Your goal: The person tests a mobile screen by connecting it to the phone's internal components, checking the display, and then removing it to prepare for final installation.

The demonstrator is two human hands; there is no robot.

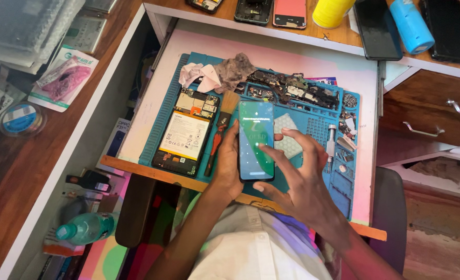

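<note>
My left hand (229, 167) grips a lit smartphone (255, 136) by its left edge and holds it upright over the blue repair mat (163, 111). Its screen glows green and blue. My right hand (302, 179) hovers on the phone's right side, with the index fingertip touching the screen and the other fingers spread. To the left on the mat lies an opened phone (186, 133) with its back off, showing a white and yellow battery. A brush with an orange handle (219, 136) rests between that phone and my left hand.
A crumpled grey and pink cloth (220, 72) and several loose phone parts (292, 88) fill the mat's top. Phones (289, 12), a yellow cup (331, 11) and a blue bottle (411, 25) stand on the shelf above. Drawers (427, 111) sit right, a green bottle (87, 227) lower left.
</note>
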